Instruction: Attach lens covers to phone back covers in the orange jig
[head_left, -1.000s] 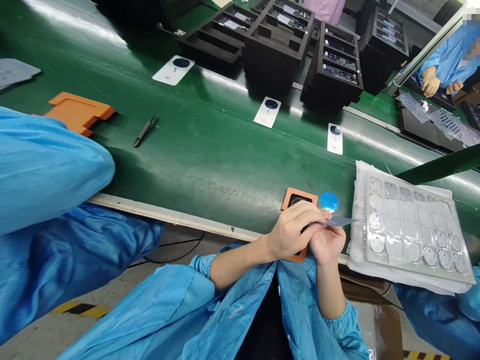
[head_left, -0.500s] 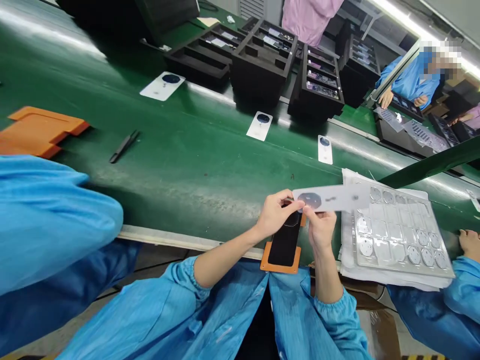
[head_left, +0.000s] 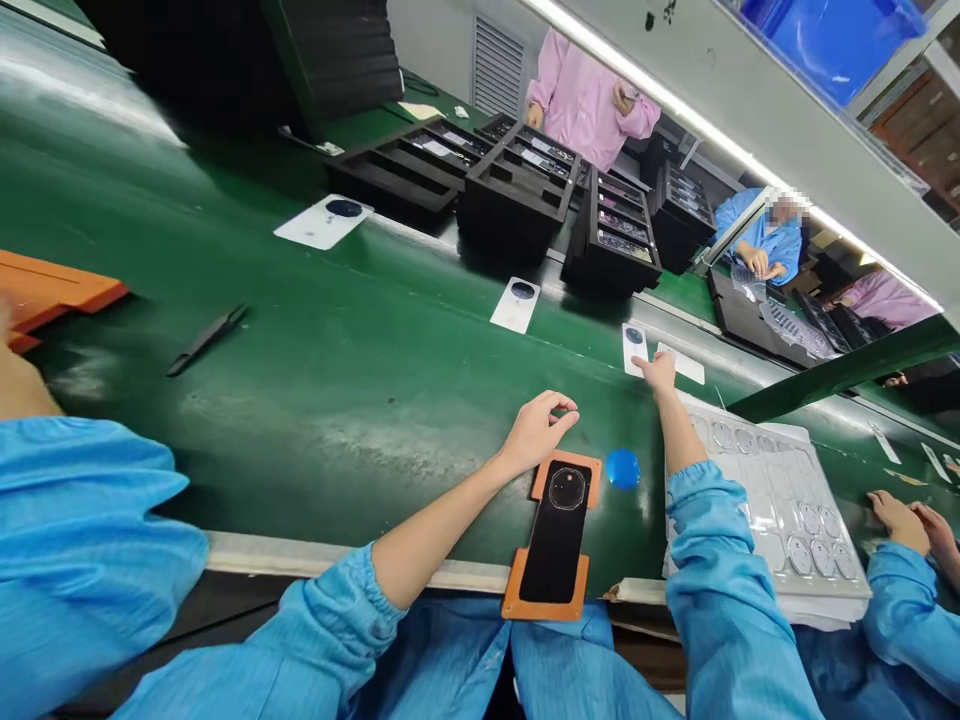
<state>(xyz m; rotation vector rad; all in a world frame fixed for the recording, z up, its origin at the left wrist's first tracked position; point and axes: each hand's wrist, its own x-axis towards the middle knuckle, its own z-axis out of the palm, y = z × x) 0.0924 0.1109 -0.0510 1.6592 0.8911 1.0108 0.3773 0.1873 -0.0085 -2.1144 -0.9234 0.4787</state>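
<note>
My left hand (head_left: pixel 541 428) hovers just above the upper end of an orange fixture (head_left: pixel 545 608), fingers loosely curved, with nothing visible between them. In that fixture lies a black phone (head_left: pixel 556 540) with a round camera ring near its top. A round blue film (head_left: pixel 622 468) rests on the bench to the right of it. My right hand (head_left: pixel 660 372) is stretched forward, thumb spread away from the fingers. Its thumb overlaps a white card with a dark circle (head_left: pixel 634 340), and its fingers are at the left end of another white card (head_left: pixel 686 364), partly hidden.
A clear plastic tray (head_left: pixel 776 510) with round parts lies under my right forearm. More white cards (head_left: pixel 515 305) are spread along the bench. Black tweezers (head_left: pixel 206 341) and an orange plate (head_left: pixel 60 290) lie left. Black boxes (head_left: pixel 517 215) line the back. Co-workers' arms are on both sides.
My right hand has moved forward and right from the phone to the cards, and the white card is no longer held over the phone. The blue film now shows. My left hand has let go.
</note>
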